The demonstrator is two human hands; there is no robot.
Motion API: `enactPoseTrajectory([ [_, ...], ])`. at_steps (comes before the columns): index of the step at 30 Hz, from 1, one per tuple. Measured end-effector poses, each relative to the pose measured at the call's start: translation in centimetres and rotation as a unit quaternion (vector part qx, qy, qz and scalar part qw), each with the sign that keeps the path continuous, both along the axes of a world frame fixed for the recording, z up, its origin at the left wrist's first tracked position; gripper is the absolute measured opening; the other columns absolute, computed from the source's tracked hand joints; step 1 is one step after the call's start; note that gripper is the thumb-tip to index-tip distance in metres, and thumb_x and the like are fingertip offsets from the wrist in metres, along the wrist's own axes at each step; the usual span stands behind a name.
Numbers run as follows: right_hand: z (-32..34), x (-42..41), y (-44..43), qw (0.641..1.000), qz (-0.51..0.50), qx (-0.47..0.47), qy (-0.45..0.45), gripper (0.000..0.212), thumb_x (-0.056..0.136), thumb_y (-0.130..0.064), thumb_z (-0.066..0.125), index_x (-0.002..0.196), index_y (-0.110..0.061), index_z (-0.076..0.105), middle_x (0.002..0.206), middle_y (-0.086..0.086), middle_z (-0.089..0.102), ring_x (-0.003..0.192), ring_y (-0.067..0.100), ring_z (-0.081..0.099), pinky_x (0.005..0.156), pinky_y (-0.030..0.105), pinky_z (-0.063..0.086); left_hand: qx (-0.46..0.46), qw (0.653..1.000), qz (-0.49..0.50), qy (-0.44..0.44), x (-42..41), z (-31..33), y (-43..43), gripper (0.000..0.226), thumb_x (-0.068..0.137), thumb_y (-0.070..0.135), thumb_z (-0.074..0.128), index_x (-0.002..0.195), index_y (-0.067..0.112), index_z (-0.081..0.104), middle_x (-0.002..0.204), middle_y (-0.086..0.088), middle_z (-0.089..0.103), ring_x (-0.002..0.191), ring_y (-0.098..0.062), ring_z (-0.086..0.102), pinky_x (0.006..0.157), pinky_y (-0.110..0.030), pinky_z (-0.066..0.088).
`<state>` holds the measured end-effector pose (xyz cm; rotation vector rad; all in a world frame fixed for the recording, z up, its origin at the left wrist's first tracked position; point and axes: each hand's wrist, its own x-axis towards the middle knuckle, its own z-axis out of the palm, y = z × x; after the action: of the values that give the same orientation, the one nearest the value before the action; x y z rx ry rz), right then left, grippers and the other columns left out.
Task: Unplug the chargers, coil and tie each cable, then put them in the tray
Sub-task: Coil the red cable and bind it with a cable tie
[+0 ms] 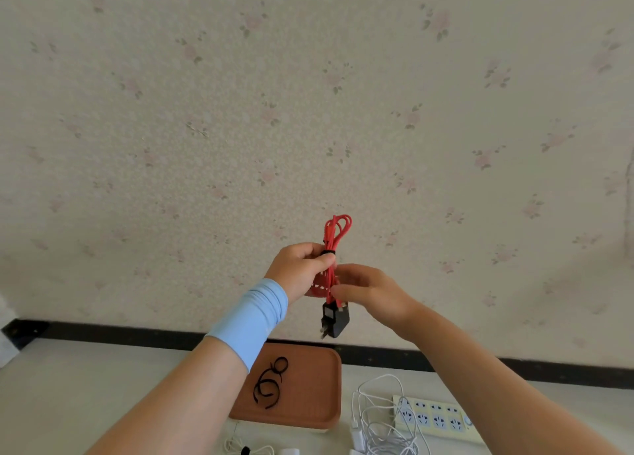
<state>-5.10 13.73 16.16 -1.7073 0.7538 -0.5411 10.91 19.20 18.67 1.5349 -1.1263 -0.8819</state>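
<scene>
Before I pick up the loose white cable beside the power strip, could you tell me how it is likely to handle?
The white cable lies in loose, uneven loops with no tie, so it will probably flop and trail rather than lift as one bundle. It looks thin, so likely light. Its loops overlap beside the power strip, so they may snag.

wall: pale floral wallpaper (308, 111) | skirting: dark strip (137, 333) | surface: white tabletop (85, 386)
</scene>
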Motion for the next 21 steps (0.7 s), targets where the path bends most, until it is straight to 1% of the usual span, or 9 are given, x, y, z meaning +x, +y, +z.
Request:
enactPoseTrajectory([
  [3,-0.3,0.1,0.1,0.997,0.028,-0.053,0.044,0.022,0.089,-0.015,0.073,0.111,-0.018,0.069,0.085,0.005,0.067,0.075,0.009,0.065,0.072,0.026,0.056,-0.007,0.993,0.004,0.117,-0.8,-0.2,0.0,0.015,0.096,0.017,0.059,0.091,0.01,0.072,0.086,-0.008,0.073,0.085,-0.026,0.073,0.077,-0.041,0.06],
  [5,-0.5,0.1,-0.2,0.997,0.01,-0.064,0.046,0.024,0.087,-0.018,0.076,0.11,-0.02,0.068,0.091,0.007,0.069,0.082,0.015,0.068,0.085,0.037,0.057,-0.008,0.979,0.004,0.202,-1.1,-0.1,-0.1,0.014,0.098,0.013,0.057,0.093,0.007,0.069,0.085,-0.008,0.07,0.082,-0.025,0.07,0.075,-0.041,0.059],
  [7,-0.5,0.0,-0.5,0.998,0.0,-0.047,0.029,0.025,0.089,-0.014,0.073,0.113,-0.02,0.066,0.098,0.01,0.073,0.086,0.019,0.073,0.089,0.037,0.059,-0.012,0.974,0.017,0.227,-1.1,-0.2,-0.2,0.012,0.097,0.01,0.056,0.094,0.006,0.067,0.086,-0.009,0.069,0.085,-0.025,0.068,0.08,-0.041,0.058],
  [10,-0.8,0.2,-0.6,0.995,0.011,-0.06,0.076,0.024,0.092,-0.017,0.069,0.114,-0.016,0.062,0.089,0.012,0.066,0.076,0.022,0.067,0.08,0.037,0.057,-0.007,0.986,0.048,0.16,-0.2,-0.9,-0.3,0.01,0.093,0.014,0.063,0.098,0.007,0.068,0.097,-0.008,0.074,0.095,-0.021,0.07,0.091,-0.038,0.054],
  [12,-1.1,0.3,-0.7,0.996,0.022,-0.033,0.077,0.026,0.09,-0.021,0.068,0.114,-0.014,0.061,0.083,0.009,0.058,0.072,0.021,0.057,0.072,0.038,0.05,-0.004,0.992,0.059,0.115,0.6,-1.3,-0.2,0.022,0.089,0.015,0.069,0.11,0.008,0.066,0.1,-0.004,0.076,0.101,-0.018,0.07,0.094,-0.037,0.052],
  [15,-1.4,0.8,-0.4,0.998,0.039,0.023,0.038,0.035,0.083,-0.036,0.065,0.109,-0.013,0.062,0.079,0.003,0.052,0.07,0.017,0.048,0.07,0.033,0.041,-0.023,0.986,0.057,0.154,2.0,-2.0,0.1,0.062,0.085,0.003,0.072,0.135,0.022,0.041,0.105,-0.008,0.074,0.101,-0.021,0.07,0.088,-0.037,0.057],
  [17,-2.0,1.4,-0.2,0.998,0.04,0.021,0.046,0.034,0.09,-0.042,0.064,0.107,-0.013,0.063,0.078,0.0,0.051,0.068,0.015,0.046,0.069,0.031,0.039,-0.01,0.994,0.043,0.1,2.7,-2.4,0.5,0.084,0.083,0.001,0.073,0.142,0.04,0.026,0.11,-0.009,0.07,0.102,-0.022,0.069,0.083,-0.035,0.059],
  [19,-3.0,1.9,-0.2,0.993,0.035,-0.032,0.107,0.031,0.096,-0.04,0.063,0.112,-0.012,0.062,0.08,-0.001,0.053,0.068,0.014,0.047,0.068,0.029,0.04,0.02,0.999,0.012,0.043,3.3,-2.9,1.0,0.077,0.085,0.005,0.072,0.14,0.043,0.032,0.111,-0.01,0.066,0.1,-0.022,0.069,0.08,-0.034,0.06],
  [21,-4.3,2.2,0.0,0.98,0.046,-0.084,0.173,0.025,0.096,-0.037,0.064,0.112,-0.019,0.061,0.084,-0.002,0.056,0.069,0.012,0.051,0.065,0.027,0.043,0.051,0.997,-0.004,0.062,4.2,-3.5,1.5,0.051,0.088,0.013,0.07,0.128,0.036,0.048,0.109,-0.013,0.066,0.093,-0.024,0.072,0.076,-0.036,0.061],
])
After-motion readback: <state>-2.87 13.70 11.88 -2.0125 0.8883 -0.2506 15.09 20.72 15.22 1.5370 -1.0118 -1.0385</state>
